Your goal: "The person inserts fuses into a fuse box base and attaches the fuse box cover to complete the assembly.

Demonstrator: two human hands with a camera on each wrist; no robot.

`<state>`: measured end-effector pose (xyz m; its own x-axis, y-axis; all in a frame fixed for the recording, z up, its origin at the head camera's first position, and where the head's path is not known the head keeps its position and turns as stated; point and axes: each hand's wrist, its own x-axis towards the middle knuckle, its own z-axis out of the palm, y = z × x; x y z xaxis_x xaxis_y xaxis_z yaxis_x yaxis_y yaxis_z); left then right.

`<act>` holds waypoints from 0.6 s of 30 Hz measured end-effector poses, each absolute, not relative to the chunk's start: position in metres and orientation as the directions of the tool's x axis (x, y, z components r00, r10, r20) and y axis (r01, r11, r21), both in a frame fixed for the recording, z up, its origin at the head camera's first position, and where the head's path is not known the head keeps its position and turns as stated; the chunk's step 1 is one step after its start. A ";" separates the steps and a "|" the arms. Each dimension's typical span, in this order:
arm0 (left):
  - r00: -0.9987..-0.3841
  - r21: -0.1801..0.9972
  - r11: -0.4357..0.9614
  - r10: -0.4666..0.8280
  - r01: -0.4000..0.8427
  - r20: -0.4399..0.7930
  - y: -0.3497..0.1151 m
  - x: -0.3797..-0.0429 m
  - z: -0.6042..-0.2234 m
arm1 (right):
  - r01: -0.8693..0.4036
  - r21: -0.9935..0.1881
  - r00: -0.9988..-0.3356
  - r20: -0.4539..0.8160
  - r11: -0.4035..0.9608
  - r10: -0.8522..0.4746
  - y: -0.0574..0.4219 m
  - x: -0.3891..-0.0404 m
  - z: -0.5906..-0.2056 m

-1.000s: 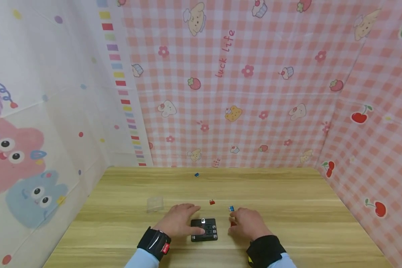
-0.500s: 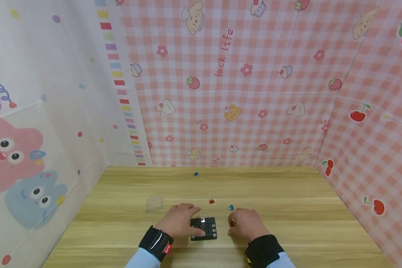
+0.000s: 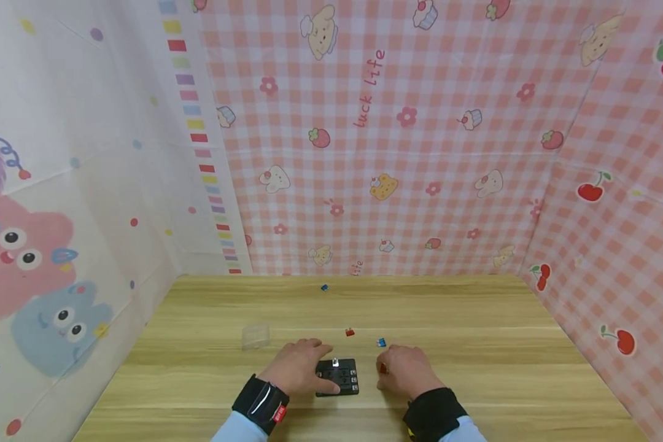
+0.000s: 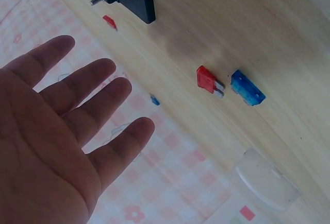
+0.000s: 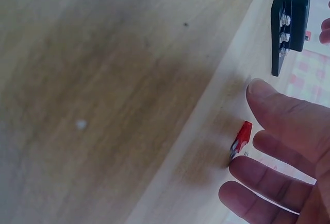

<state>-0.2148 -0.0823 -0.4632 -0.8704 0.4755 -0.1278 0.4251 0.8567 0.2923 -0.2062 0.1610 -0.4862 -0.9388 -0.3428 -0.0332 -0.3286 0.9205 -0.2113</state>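
A black fuse block (image 3: 345,376) lies flat on the table, its side screws visible. My left hand (image 3: 304,367) reaches over its left part with the thumb on top; in the left wrist view, the other fingers are spread and hold nothing. To the block's right, my right hand (image 3: 407,369) hovers around a red blade fuse (image 5: 242,137). The thumb and fingers stand apart on either side of that fuse, one fingertip close to its prongs; whether it touches, I cannot tell. Just beyond this hand is a blue blade fuse (image 3: 381,342).
Another red blade fuse (image 3: 350,332) lies behind the block, and a blue one (image 3: 324,287) near the table's back edge. A clear plastic cover (image 3: 255,337) is left. The left wrist view adds a red fuse (image 4: 206,79) beside a blue fuse (image 4: 247,87). Patterned cloth (image 3: 398,153) surrounds the table.
The left thumb has slid slightly lower and to the right on the fuse block. My right hand stays nearly still by the red fuse. The view shifts a little.
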 end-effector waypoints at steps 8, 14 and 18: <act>-0.871 0.281 0.857 0.477 0.431 -0.117 -0.083 -0.211 -0.468 | -0.324 -0.198 -0.939 -0.056 0.925 -0.341 0.159 -0.203 -0.489; -0.870 0.285 0.854 0.480 0.434 -0.113 -0.084 -0.211 -0.467 | -0.344 -0.189 -0.932 -0.047 0.920 -0.359 0.160 -0.203 -0.484; -0.869 0.281 0.855 0.482 0.437 -0.115 -0.085 -0.212 -0.467 | -0.359 -0.184 -0.928 -0.032 0.915 -0.371 0.161 -0.203 -0.483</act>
<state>-0.2120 -0.0846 -0.4666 -0.8688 0.4818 -0.1146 0.4369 0.8546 0.2807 -0.2032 0.1609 -0.4828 -0.9282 -0.3708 -0.0320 -0.3592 0.9150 -0.1837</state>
